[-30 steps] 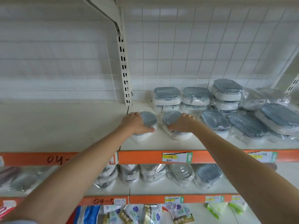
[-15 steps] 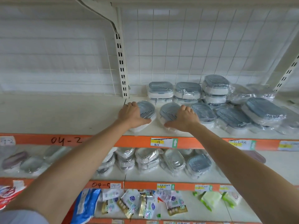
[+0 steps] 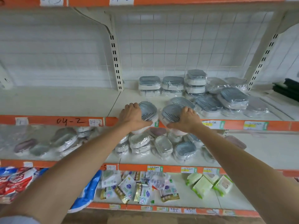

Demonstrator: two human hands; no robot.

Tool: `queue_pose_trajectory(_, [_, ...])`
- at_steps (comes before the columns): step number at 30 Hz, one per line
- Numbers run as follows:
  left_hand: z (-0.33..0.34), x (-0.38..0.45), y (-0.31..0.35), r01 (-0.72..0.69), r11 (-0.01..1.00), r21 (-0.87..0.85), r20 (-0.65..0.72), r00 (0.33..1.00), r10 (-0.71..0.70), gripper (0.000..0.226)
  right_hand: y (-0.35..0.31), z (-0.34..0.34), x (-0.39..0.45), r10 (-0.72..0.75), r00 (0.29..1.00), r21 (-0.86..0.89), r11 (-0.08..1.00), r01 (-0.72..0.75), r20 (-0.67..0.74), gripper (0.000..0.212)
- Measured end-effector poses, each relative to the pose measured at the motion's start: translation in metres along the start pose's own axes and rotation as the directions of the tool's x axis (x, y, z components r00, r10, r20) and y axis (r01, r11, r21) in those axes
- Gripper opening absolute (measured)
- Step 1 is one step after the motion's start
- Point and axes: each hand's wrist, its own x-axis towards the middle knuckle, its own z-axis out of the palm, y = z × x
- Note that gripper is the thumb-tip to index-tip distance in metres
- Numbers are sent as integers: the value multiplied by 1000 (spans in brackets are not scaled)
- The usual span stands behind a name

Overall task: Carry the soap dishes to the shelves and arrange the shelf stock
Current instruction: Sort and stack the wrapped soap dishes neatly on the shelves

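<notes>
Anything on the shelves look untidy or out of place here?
Yes. Right of the neat back stacks, wrapped soap dishes lie tilted and overlapping. The shelf below holds a similar jumble.

left hand (image 3: 132, 116) gripping soap dish (image 3: 149, 110), right hand (image 3: 187, 118) gripping another (image 3: 171, 113)

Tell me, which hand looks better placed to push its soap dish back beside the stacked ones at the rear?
Probably the right hand. Its soap dish sits nearer the rear stacks; the left hand and its dish face the bare shelf.
</notes>
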Motion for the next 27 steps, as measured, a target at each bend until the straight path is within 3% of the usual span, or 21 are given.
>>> queue_pose_trajectory(11, [33,-82,48,-95,989,112,85,993,85,100,61,32,-83,18,999,-63,998,-15,48,107])
queue_pose_trajectory(16, [62,-102,73,-141,986,84,217,969,120,100,93,54,-106,72,990,-76,995,-63,121,109])
queue_pose_trajectory(27, [115,-72,68,-123,992,34,364,926,102,102,106,97,-79,167,960,-72,985,-154,225,110])
